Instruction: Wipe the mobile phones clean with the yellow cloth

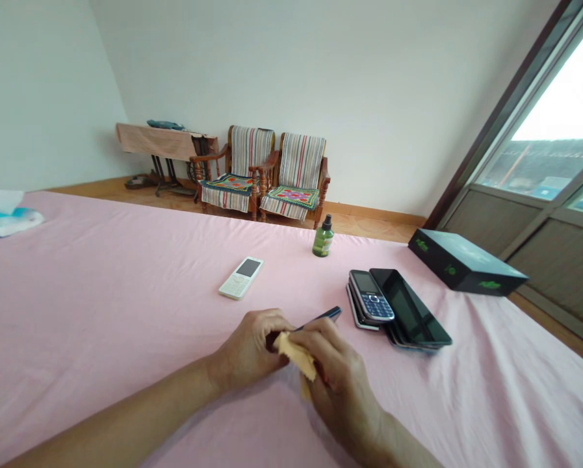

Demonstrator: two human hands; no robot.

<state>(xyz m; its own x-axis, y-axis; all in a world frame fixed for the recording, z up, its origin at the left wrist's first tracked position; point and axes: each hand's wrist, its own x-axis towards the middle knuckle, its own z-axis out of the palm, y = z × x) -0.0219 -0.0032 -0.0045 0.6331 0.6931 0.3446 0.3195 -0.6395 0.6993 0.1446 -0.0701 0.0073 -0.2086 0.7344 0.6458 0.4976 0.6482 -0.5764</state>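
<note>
Low over the pink cloth, my left hand (257,344) is closed around one end of a dark, slim mobile phone (327,314), whose far end sticks out beyond my fingers. A crumpled yellow cloth (296,354) is pinched in my right hand (337,377) and pressed against the phone. Most of the phone is hidden by my fingers and the cloth. Ahead of my left hand lies a white keypad phone (241,278). To the right of my hands, a dark blue keypad phone (371,298) tops a small stack, beside a stack of black touchscreen phones or tablets (411,309).
A green spray bottle (323,238) stands near the far edge of the pink-covered surface (125,279). A black box (466,263) sits at the right, and a blue-and-white packet (8,218) at the left. Two wooden chairs (294,172) and a cloth-covered table (159,142) are beyond.
</note>
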